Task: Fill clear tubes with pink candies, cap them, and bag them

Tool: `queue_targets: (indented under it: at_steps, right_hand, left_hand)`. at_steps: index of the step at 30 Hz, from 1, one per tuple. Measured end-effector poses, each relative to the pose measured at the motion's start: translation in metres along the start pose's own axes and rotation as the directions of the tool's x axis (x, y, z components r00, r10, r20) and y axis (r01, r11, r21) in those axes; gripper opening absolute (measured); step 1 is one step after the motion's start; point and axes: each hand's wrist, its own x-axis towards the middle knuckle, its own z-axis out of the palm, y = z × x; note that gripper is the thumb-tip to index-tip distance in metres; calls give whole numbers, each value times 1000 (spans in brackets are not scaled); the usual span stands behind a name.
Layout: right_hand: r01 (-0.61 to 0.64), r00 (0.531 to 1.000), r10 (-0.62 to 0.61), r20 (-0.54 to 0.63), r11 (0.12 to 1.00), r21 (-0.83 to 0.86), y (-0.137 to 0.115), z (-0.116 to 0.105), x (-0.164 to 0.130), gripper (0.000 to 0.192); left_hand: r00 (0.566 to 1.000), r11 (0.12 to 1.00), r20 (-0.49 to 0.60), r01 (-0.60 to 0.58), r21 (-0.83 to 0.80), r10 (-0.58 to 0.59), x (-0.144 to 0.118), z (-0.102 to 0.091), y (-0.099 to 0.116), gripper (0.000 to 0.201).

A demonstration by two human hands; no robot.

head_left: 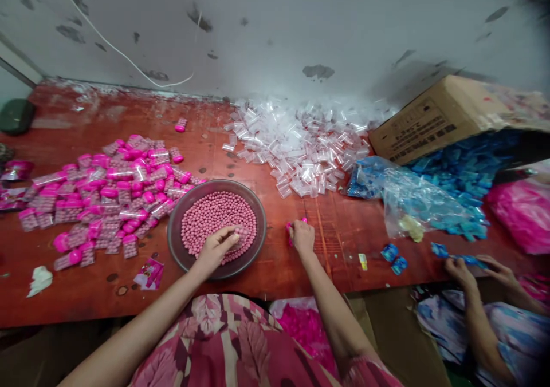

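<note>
My left hand [218,245] is closed on a small clear plastic tube [244,237], low over the pink balls [215,212] in a dark round basin [259,226]. The tube is partly lost against the balls behind it. To the right of the basin, my right hand [303,236] is curled with its knuckles up near the red tabletop [275,267]. Bright pink plastic caps [289,233] peek out at its sides; how many it grips is hidden. Left of the basin lies a heap of filled tubes [107,195] with pink caps.
Loose clear tubes [296,141] are piled by the wall. A tilted cardboard box [421,123] spills blue packets [459,175] at right. A co-worker's hands [462,272] hold a blue packet there. A bag of pink caps [307,330] sits below the table edge.
</note>
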Motion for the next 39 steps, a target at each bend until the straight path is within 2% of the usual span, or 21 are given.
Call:
queue_targets:
  at_steps: [4,6,11,15,18,20,25,27,30,31,32,35,37,39]
  right_hand:
    - [-153,988,154,-3,986,71,12,-4,5,34]
    - [-187,982,186,22,977,101,17,-7,6,33]
    - [-183,981,169,97,969,167,8,-9,3,26]
    - [-189,980,167,105,946,262,-6,-8,-2,20]
    - [-192,981,171,88,903,383,-13,-18,-2,19]
    - [-152,988,127,83,853,499,-21,-29,-3,21]
    - [-24,994,-64,86,647,762,-62,-63,-9,39]
    - [-25,992,-97,83,490,871,-80,-77,-14,45]
    - [-74,989,-114,94,168,983,-101,-94,-22,39]
    - [-85,988,-120,96,95,992,-106,-98,-26,35]
    - [-84,988,-127,91,63,995,-111,-101,-31,31]
    - [-19,989,-146,31,81,997,-120,-102,-46,22]
    - [89,982,-181,-52,201,976,-123,-101,-56,17]
    - [258,948,-277,-160,368,893,-125,-102,-63,15]
  left_hand:
    - [1000,1000,-16,-13,-4,13,-8,-7,2,35]
    - [999,1000,-34,-16,-6,16,-12,-11,1,35]
    - [998,999,-57,3,-47,-6,-18,-14,-7,35]
    - [1000,999,-24,-1,-43,0,-19,-11,-5,35]
    - [1000,999,-3,6,-34,-6,-19,-8,1,35]
    - [1000,999,2,27,-42,-27,-18,-5,5,35]
    - [998,991,67,30,-130,-21,-12,6,9,32]
    - [997,985,81,26,-168,-13,-11,8,10,32]
    - [997,980,80,20,-200,-4,-15,8,10,33]
    - [997,976,79,20,-218,-3,-17,7,10,34]
    - [997,970,79,23,-242,-4,-19,7,10,34]
    - [998,944,56,23,-328,-5,-23,6,11,32]
    - [1000,932,11,7,-362,-3,-25,6,12,30]
    - [1000,929,-17,-2,-371,-5,-25,6,14,29]
